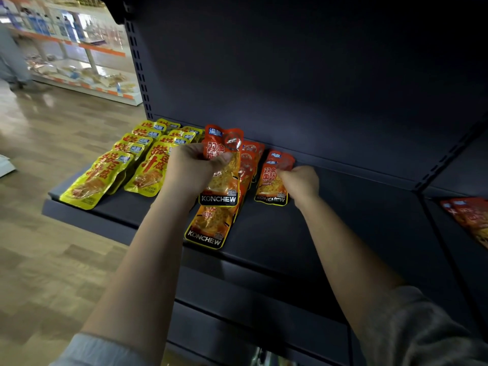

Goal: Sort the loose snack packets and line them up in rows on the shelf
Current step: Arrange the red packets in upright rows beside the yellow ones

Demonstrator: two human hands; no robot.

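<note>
Head view, sorting in progress. The fingers of my left hand (194, 169) are curled round the upper part of a red packet (223, 170), thumb across its front, so that it hangs face-out above the shelf (343, 233) and I can read which kind it is before setting it down. The fingers of my right hand (301, 180) pinch the right edge of a second red packet (272, 180) lying flat on the shelf board, apparently to square it against the packet tucked behind it; this pair looks like the start of a fresh row.

Directly beneath the held packet lies the red row (208, 228), its packets overlapping like roof tiles from the back panel (317, 88) toward the front edge. I judge the held packet belongs on this row, or on the new one beside it.

To the left, two yellow rows (118, 165) are already laid out in the same shingled manner, each packet covering the lower part of the one behind, so that every label top shows. Colours are kept apart, one kind per row.

At the far right, on the neighbouring shelf bay, loose red packets (470, 217) lie unsorted. Behind the yellow rows, the wooden floor (52, 154) and another stocked rack (79, 62) appear blurred.
</note>
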